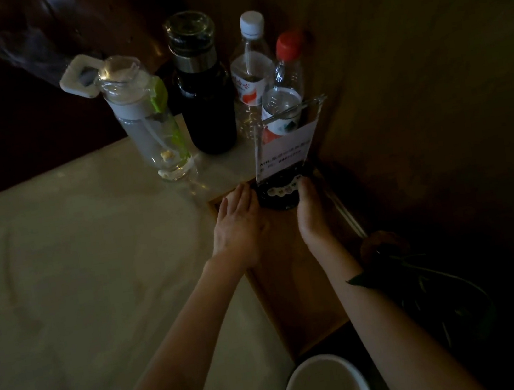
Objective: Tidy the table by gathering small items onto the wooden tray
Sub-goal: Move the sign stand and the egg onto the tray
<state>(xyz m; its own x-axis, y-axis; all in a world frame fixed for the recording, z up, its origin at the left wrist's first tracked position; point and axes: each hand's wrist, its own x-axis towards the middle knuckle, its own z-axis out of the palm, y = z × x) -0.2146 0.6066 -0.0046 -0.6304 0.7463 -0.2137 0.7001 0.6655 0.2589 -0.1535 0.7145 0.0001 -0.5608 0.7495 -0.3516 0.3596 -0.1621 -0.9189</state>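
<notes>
A wooden tray (298, 288) lies along the right edge of the pale table (78, 269). At the tray's far end stands a clear acrylic sign holder (285, 144) with a white paper and a dark base (277, 197). My left hand (239, 220) presses against the base's left side, fingers straight. Against the right side of that base rests my right hand (309, 210), so the base is gripped between both hands. The rest of the tray floor shows bare wood.
Behind the sign stand a clear bottle with a white loop handle (149, 117), a dark flask (203, 90), a white-capped bottle (251, 70) and a red-capped bottle (286, 85). A white bowl (325, 387) sits near the tray's close end. Dark plant leaves (427, 286) lie right.
</notes>
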